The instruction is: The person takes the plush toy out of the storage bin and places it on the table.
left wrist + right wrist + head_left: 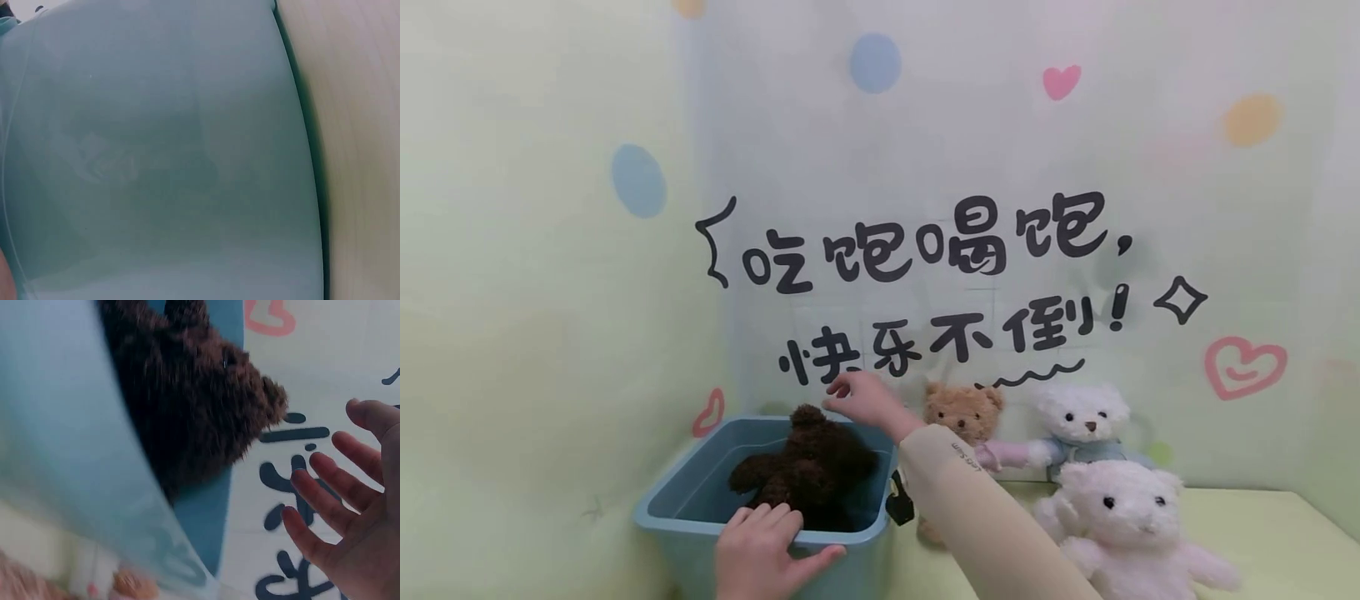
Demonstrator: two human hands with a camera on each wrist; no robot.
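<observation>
A dark brown teddy bear (808, 462) leans inside a blue plastic tub (760, 528), its head near the far rim. My left hand (760, 550) grips the tub's near rim, fingers curled over the edge and thumb along the front. Above the bear's head, apart from it, my right hand (868, 400) is held in the air with nothing in it. The right wrist view shows the spread fingers (325, 500) to the right of the brown fur (200, 394). The left wrist view is mostly filled by the tub's outer wall (162, 156).
To the right sit a light brown bear (962, 412), a white bear in blue (1082, 417) and a pale pink bear (1138, 521) on a pale yellow surface (1262, 521). A black clip-like piece (900, 502) shows by the tub's right side. A printed wall (1000, 150) stands behind.
</observation>
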